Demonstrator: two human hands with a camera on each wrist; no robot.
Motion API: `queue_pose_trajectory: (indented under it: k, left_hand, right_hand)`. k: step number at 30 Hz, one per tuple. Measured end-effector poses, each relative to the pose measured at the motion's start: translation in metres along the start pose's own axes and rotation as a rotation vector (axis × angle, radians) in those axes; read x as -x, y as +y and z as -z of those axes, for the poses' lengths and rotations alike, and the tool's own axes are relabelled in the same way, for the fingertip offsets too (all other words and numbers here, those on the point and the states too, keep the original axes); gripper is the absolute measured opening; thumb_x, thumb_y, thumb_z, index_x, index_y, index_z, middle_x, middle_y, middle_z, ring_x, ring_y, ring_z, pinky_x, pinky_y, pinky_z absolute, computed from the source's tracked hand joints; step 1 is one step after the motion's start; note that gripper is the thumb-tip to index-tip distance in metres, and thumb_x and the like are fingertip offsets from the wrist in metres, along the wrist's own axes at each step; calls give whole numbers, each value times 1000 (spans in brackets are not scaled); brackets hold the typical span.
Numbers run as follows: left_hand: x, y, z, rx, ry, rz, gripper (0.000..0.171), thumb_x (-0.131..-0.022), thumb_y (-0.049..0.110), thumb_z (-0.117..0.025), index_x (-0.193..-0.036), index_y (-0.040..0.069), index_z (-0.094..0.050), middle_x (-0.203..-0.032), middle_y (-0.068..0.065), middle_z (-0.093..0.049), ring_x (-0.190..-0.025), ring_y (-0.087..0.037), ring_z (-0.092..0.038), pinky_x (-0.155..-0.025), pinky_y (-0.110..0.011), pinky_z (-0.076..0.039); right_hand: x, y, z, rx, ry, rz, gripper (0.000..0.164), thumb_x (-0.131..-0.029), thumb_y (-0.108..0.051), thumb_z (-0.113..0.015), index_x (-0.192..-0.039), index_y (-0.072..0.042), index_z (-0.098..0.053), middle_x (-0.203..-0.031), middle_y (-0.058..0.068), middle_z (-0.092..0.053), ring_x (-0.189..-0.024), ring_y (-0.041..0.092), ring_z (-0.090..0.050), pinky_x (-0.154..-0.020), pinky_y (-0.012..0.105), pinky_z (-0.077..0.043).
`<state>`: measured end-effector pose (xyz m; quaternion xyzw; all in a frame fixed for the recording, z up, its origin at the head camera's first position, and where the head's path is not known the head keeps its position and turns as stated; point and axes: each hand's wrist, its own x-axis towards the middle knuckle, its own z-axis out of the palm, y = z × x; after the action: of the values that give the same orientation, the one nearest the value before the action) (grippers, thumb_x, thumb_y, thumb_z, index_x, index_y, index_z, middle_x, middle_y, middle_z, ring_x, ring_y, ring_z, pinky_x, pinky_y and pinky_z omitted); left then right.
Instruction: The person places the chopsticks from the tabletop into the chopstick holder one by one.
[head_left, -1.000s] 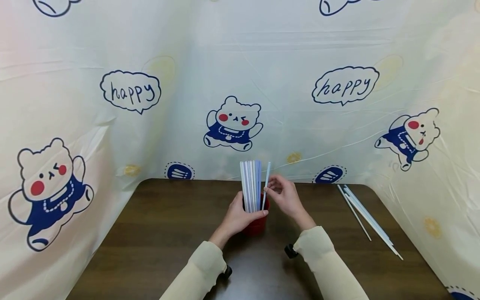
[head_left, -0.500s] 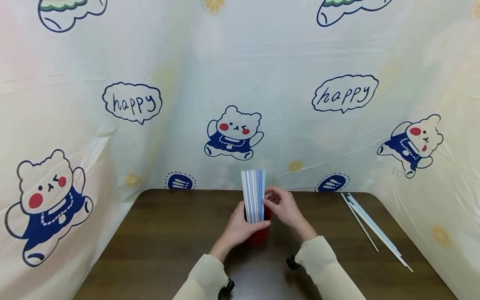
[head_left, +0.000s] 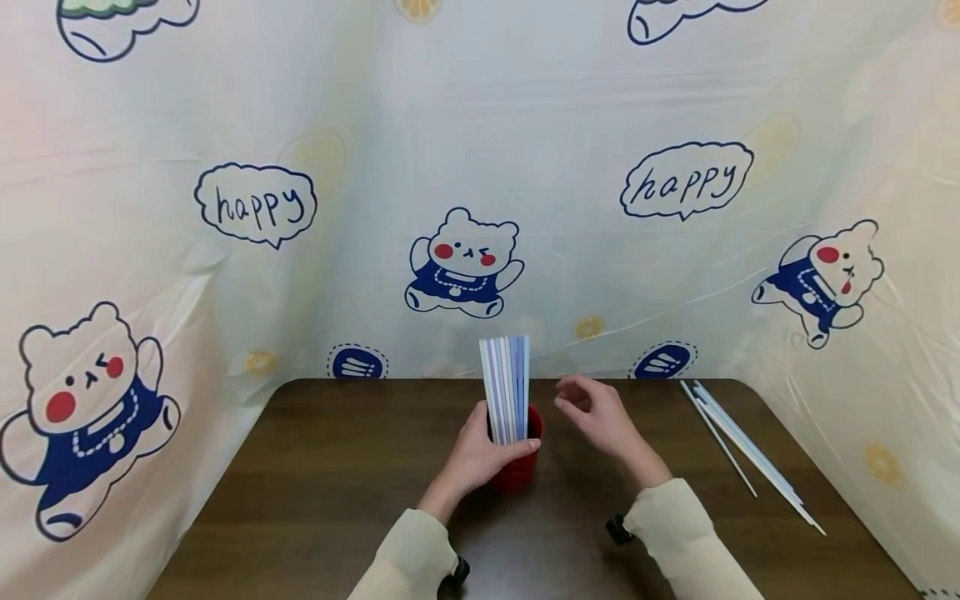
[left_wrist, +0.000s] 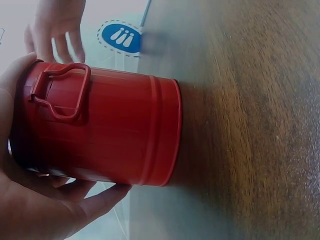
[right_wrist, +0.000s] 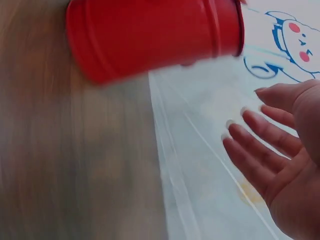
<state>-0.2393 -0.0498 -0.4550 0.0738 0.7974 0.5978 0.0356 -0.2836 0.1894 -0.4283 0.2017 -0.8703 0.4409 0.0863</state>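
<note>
A red metal bucket (left_wrist: pixel 115 125) with a wire side handle (left_wrist: pixel 82 95) stands on the table. My left hand (head_left: pixel 476 454) grips it near the rim, fingers round the far side and thumb along the front. Rising from the bucket is a tight bundle of thin white and blue sticks (head_left: pixel 507 387), nearly upright and leaning slightly left; their lower ends are hidden. Just right of the bucket, my right hand (head_left: pixel 600 417) hangs in the air, apart from it. In the right wrist view its fingers (right_wrist: pixel 255 155) are loosely bent and hold nothing.
On the right side of the dark wooden table (head_left: pixel 360 467) lie several more pale sticks (head_left: pixel 765 467), slanting toward the near right corner. A printed curtain (head_left: pixel 570 275) with bears hangs behind the table and along both sides.
My right hand has lowered one light blue stick into the bundle, let go and drawn back to the right. The left hand keeps its hold on the bucket.
</note>
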Motion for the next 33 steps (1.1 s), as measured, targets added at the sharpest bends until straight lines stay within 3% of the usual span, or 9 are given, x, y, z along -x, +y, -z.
queue_pose_trajectory:
  k: [9, 19, 23, 27, 33]
  left_hand:
    - [9, -8, -5, -12, 14, -3, 90, -78, 46, -87, -149, 18, -38, -148, -7, -50, -129, -30, -54, -105, -63, -45]
    - [5, -7, -5, 0, 10, -2, 90, -78, 46, -87, -149, 19, -39, -146, -5, -51, -128, -28, -54, -104, -62, -46]
    - [2, -3, 0, -7, 10, -4, 91, -77, 47, -87, -149, 20, -38, -147, -5, -50, -129, -29, -53, -104, -62, -46]
    - [1, 0, 2, -16, 13, -2, 92, -77, 47, -87, -149, 21, -38, -147, -5, -50, -130, -29, -53, -105, -61, -46]
    - [2, 0, 2, -14, 11, 4, 92, -77, 48, -87, -149, 21, -38, -147, -4, -50, -129, -28, -53, -105, -61, -46]
  right_hand:
    - [14, 53, 41, 350, 24, 54, 27, -91, -7, -74, -115, 3, -66, -111, 19, -68, -99, 33, -67, -85, 52, -56]
    - [28, 110, 95, 660, -23, -139, 42, -87, -8, -74, -121, 14, -60, -122, 38, -55, -111, 55, -54, -91, 66, -47]
    - [34, 122, 113, 717, -43, -236, 46, -86, -6, -71, -122, 18, -55, -120, 41, -50, -106, 57, -53, -81, 67, -50]
    - [41, 131, 126, 711, -65, -302, 36, -83, -2, -68, -111, 16, -54, -108, 37, -49, -93, 51, -55, -66, 63, -52]
    - [47, 140, 135, 701, -114, -350, 25, -83, -2, -66, -102, 11, -57, -100, 31, -51, -85, 43, -57, -63, 59, -51]
